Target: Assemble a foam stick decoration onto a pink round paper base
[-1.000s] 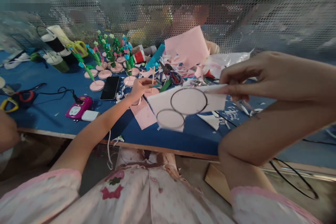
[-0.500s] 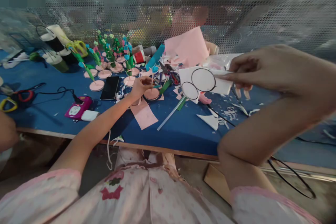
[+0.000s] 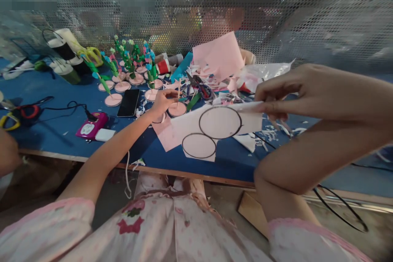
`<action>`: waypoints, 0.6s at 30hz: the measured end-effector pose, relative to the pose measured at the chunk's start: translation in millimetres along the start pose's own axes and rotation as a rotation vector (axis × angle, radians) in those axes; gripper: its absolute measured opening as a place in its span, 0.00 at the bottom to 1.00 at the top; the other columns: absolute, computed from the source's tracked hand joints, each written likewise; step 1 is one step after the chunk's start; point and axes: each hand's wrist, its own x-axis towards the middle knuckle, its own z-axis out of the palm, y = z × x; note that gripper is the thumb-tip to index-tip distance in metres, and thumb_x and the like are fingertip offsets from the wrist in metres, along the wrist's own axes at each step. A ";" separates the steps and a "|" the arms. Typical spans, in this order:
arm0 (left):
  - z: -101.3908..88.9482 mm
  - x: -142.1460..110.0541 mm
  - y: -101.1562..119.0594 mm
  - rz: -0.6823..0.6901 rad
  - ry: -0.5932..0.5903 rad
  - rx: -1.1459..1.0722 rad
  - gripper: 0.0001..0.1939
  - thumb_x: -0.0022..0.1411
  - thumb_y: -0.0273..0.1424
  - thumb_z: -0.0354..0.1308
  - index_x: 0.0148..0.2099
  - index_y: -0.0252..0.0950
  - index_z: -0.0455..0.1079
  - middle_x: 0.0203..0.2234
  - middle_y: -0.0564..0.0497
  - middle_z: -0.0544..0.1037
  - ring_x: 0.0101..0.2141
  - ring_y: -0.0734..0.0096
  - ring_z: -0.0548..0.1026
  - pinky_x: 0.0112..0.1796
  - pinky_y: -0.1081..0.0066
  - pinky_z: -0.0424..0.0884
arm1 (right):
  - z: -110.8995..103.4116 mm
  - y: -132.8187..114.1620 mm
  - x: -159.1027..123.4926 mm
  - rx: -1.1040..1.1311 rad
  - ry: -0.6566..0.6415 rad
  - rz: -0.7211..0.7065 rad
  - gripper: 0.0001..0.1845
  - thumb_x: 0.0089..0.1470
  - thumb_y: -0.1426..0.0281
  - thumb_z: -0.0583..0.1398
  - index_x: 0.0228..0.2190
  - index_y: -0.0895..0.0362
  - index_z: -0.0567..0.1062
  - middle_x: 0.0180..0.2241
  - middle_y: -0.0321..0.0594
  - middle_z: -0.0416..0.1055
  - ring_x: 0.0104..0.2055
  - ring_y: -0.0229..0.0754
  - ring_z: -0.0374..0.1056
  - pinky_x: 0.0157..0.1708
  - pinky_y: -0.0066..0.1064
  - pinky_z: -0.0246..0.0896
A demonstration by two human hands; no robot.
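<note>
Nearest the viewer, the wooden front edge (image 3: 172, 172) of the blue table (image 3: 52, 90) runs across the view. Above it the right hand (image 3: 307, 92) pinches one end of a white paper sheet (image 3: 251, 120), held clear of the table; two black-outlined circles (image 3: 220, 122) are drawn on it, one larger, one smaller. Bare blue surface lies open below the sheet and to the far left. Farther in, the left hand (image 3: 164, 100) grips a thin wooden stick (image 3: 179, 88) upright over a round pink disc (image 3: 177, 109), beside a flat pink paper piece (image 3: 166, 135). A black phone (image 3: 129, 102) and a magenta device (image 3: 91, 126) lie left. Beyond stand paper flowers (image 3: 132, 59) on pink bases, scattered scraps (image 3: 208, 86), a tilted pink sheet (image 3: 218, 55), then a perforated metal screen (image 3: 307, 16).
</note>
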 end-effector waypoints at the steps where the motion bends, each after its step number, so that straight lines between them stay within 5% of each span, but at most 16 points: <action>1: 0.3 -0.4 1.2 0.010 0.007 0.014 0.13 0.40 0.33 0.68 0.30 0.32 0.74 0.27 0.48 0.78 0.31 0.69 0.74 0.36 0.69 0.71 | 0.1 2.3 0.4 -0.015 0.034 0.052 0.34 0.43 0.36 0.45 0.16 0.53 0.65 0.18 0.38 0.64 0.21 0.39 0.59 0.25 0.36 0.55; 5: 0.4 -2.7 5.5 0.015 -0.002 -0.020 0.12 0.40 0.35 0.68 0.27 0.33 0.73 0.27 0.49 0.78 0.32 0.69 0.75 0.35 0.70 0.71 | 1.0 11.3 -1.3 -0.059 0.182 0.281 0.31 0.46 0.40 0.48 0.16 0.53 0.64 0.18 0.41 0.66 0.20 0.40 0.59 0.26 0.38 0.53; 13: 0.6 -2.3 4.6 -0.044 0.000 -0.083 0.15 0.38 0.36 0.70 0.28 0.33 0.74 0.27 0.48 0.79 0.31 0.67 0.76 0.36 0.67 0.73 | 0.4 -1.5 -5.5 0.015 0.004 -0.018 0.35 0.44 0.35 0.45 0.18 0.53 0.68 0.17 0.38 0.65 0.19 0.39 0.59 0.23 0.35 0.54; 18: 1.5 -1.4 5.6 -0.022 0.011 -0.063 0.16 0.35 0.35 0.70 0.27 0.32 0.72 0.22 0.51 0.76 0.27 0.72 0.74 0.31 0.71 0.72 | 1.8 -4.4 1.2 -0.083 0.152 0.192 0.35 0.45 0.36 0.43 0.16 0.53 0.65 0.17 0.40 0.65 0.19 0.39 0.58 0.24 0.37 0.53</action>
